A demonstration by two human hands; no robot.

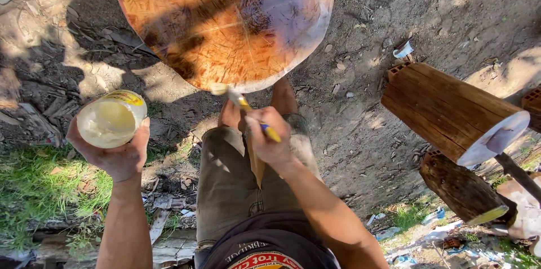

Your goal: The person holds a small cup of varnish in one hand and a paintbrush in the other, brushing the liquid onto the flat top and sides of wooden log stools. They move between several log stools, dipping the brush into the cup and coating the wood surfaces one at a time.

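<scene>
Over bare, littered dirt, I stood looking down at a large round slab of orange-brown wood (225, 21), its cut face scored with fine lines and glossy where sunlight struck it. My right hand (269, 140) was closed in a tight grip around a paintbrush with a yellow-and-blue handle (253, 117), the fingers pressed together on the handle. The brush's pale bristles touched the slab at its lower rim, right at the edge nearest me. My left hand (115, 153) was held out to the side, well apart from the slab, its grip wrapped from below around a small round open jar of creamy pale-yellow liquid with a yellow label (111, 118); the jar's mouth faced up toward me.

Beneath the brush I could see my own grey-green trousers (225, 190) and the dark hem of my shirt. To my right lay a short brown log (451, 114) on its side, its cut end pale and shiny, resting on red perforated bricks (397, 70). Just below it lay a second, darker log (459, 190) with a yellowish cut end. Green grass (34, 190) grew at my left, with scraps of wood and litter scattered over the ground. Shadow fell across part of the slab and the dirt beside it.
</scene>
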